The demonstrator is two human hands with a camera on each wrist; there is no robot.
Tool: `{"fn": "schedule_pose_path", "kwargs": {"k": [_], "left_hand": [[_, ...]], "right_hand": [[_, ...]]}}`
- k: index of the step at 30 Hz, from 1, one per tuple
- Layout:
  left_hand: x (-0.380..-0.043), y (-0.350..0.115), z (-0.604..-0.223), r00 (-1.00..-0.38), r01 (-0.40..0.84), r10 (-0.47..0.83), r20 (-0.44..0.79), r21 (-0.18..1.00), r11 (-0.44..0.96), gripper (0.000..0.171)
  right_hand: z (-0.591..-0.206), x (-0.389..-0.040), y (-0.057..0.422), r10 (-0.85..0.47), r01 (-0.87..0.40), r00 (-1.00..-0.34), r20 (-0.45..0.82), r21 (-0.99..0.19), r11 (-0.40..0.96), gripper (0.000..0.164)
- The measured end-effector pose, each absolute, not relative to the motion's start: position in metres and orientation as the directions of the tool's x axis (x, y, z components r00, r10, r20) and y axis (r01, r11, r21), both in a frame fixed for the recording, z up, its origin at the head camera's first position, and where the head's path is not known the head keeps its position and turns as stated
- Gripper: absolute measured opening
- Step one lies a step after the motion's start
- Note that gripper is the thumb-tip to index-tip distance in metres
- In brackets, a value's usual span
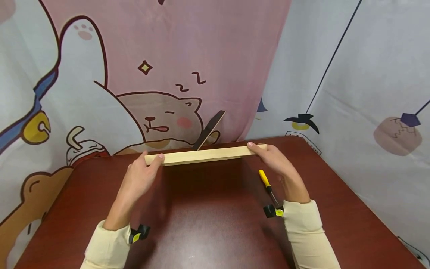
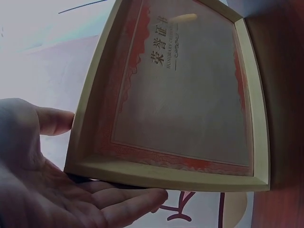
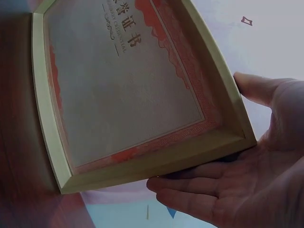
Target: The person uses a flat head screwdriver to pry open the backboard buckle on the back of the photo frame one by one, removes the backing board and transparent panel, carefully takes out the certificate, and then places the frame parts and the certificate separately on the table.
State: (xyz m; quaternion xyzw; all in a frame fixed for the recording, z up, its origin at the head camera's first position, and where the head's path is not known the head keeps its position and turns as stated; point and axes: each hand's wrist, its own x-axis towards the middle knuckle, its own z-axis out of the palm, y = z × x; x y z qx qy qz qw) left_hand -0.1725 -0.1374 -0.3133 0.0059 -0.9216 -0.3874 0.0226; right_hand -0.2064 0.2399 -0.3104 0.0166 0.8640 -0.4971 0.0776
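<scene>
Both hands hold a light wooden picture frame [image 1: 205, 155] by its two ends. It stands upright over the far part of the table, top edge towards the head camera. In the left wrist view the frame [image 2: 262, 109] surrounds a certificate [image 2: 190, 109] with a red border and gold lettering. My left hand [image 1: 139, 177] grips one corner, thumb on the edge and fingers against the side. My right hand [image 1: 277, 164] grips the opposite corner likewise; its thumb [image 3: 256, 88] presses the frame's edge. A dark flat strip [image 1: 209, 129] juts up behind the frame; how it joins is hidden.
A screwdriver [image 1: 264, 178] with a yellow handle lies on the dark red table [image 1: 201, 231], just left of the right forearm. Printed cloth [image 1: 228, 56] hangs behind the table's far edge and along its right side.
</scene>
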Motion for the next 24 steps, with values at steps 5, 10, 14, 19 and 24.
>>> {"fn": "schedule_pose_path", "kwargs": {"k": [5,10,14,19,24], "left_hand": [[-0.1713,-0.1374,-0.3124,-0.999,-0.008,-0.032,0.020,0.711,0.703,0.092],[-0.1703,-0.1380,-0.3134,-1.000,-0.011,-0.023,0.008,0.704,0.710,0.091],[-0.1690,-0.1398,-0.3175,-1.000,-0.004,-0.020,0.015,0.692,0.722,0.092],[-0.1725,-0.1416,-0.3170,-1.000,0.011,-0.005,0.020,0.690,0.724,0.096],[-0.1732,-0.1408,-0.3165,-1.000,-0.018,0.004,-0.030,0.698,0.716,0.097]], "right_hand": [[-0.3097,-0.2052,0.2416,-0.057,0.095,-0.987,-0.148,-0.839,0.536,0.072],[-0.3097,-0.2053,0.2422,-0.070,0.089,-0.985,-0.155,-0.822,0.563,0.069],[-0.3104,-0.2051,0.2419,-0.085,0.094,-0.981,-0.173,-0.814,0.573,0.069],[-0.3107,-0.2084,0.2450,-0.102,0.079,-0.980,-0.173,-0.801,0.593,0.067],[-0.3150,-0.2102,0.2485,-0.114,0.057,-0.980,-0.163,-0.781,0.622,0.065]]}}
